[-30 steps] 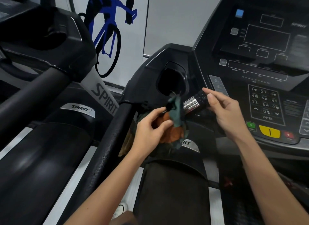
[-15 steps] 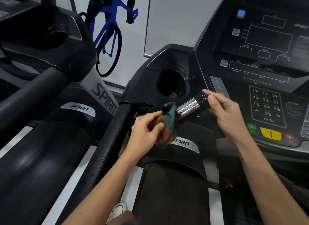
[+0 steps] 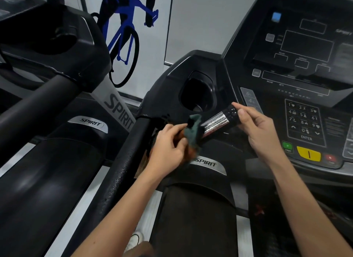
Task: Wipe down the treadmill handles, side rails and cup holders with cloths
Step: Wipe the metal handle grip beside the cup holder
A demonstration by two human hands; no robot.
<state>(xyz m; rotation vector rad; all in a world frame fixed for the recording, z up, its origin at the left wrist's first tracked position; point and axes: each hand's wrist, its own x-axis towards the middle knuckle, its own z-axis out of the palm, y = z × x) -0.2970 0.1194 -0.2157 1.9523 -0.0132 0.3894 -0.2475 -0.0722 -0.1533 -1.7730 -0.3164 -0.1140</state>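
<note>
A short treadmill handle point(image 3: 217, 122) with a shiny metal sensor band and a black end cap juts out below the cup holder point(image 3: 198, 93). My left hand point(image 3: 168, 147) grips a bunched green and orange cloth point(image 3: 193, 134) wrapped round the handle's base. My right hand point(image 3: 261, 130) pinches the handle's black end between thumb and fingers. The long black side rail point(image 3: 122, 172) runs down to the left of my left arm.
The console point(image 3: 305, 84) with keypad, green start button and yellow and red buttons fills the right. A second treadmill point(image 3: 47, 96) stands close on the left. The motor cover with a SPIRIT badge point(image 3: 208, 164) lies below the hands. A wall with a blue cyclist graphic is behind.
My left hand has slid the cloth down the handle towards its base, baring more of the metal band. My right hand keeps its hold on the end cap.
</note>
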